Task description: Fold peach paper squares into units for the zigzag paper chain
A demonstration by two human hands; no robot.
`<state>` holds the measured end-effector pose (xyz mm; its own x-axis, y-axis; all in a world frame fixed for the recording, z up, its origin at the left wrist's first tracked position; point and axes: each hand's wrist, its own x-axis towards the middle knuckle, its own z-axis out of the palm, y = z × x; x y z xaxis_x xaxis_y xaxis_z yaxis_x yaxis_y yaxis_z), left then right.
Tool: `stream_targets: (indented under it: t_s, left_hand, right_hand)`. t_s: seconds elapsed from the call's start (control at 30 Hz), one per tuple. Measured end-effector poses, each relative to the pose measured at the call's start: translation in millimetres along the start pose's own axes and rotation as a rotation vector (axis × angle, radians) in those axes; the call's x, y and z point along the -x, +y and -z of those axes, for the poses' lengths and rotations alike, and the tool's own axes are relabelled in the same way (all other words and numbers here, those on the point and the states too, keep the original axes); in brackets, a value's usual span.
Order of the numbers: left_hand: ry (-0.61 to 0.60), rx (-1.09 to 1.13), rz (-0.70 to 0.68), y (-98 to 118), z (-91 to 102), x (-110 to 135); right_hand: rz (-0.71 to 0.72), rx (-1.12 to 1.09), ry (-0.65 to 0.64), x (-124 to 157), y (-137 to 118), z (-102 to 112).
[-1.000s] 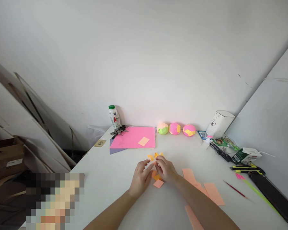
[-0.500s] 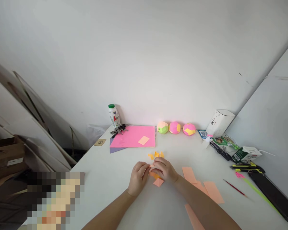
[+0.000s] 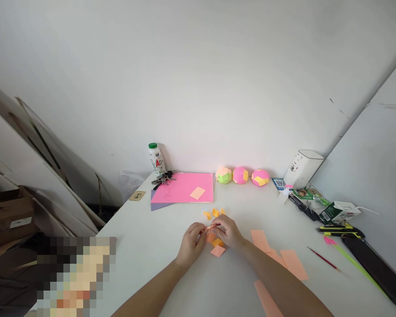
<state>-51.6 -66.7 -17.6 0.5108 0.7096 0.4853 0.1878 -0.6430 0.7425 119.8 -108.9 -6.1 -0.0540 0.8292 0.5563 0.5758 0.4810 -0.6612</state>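
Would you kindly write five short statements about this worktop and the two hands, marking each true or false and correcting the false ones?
1. The left hand and the right hand both hold a small peach paper piece. True.

2. The white plastic bottle with a green cap lies on its side. False: it stands upright.

3. Three faceted, multicoloured paper balls sit in a row near the white wall. True.

4. The thin dark-red stick lies to the left of the left hand. False: it lies to the right of the right forearm.

5. A four-sided pale orange paper piece lies on the flat pink sheet. True.
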Motion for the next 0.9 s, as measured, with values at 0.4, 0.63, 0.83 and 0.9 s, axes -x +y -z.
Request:
stream_targets:
  t_s: [0.4,0.63,0.83,0.9]
  left_hand:
    - [-0.023,-0.06,0.047,-2,-0.3,0]
    - [0.044,-0.148,0.098,-3,2.3,-4]
    - [0.067,-0.32,0.115,-15,-0.9,-4]
    - [0.056,-0.355,0.091,-17,-2.4,-3]
  right_hand:
    - [-0.079,-0.071,-0.044,0,-8,-6]
    - [0.029,0.061,0.053,-2,5,3]
    - [0.058,0.323,0.025,-2,41,16]
    - [0.031,0.347,-0.019,-1,47,15]
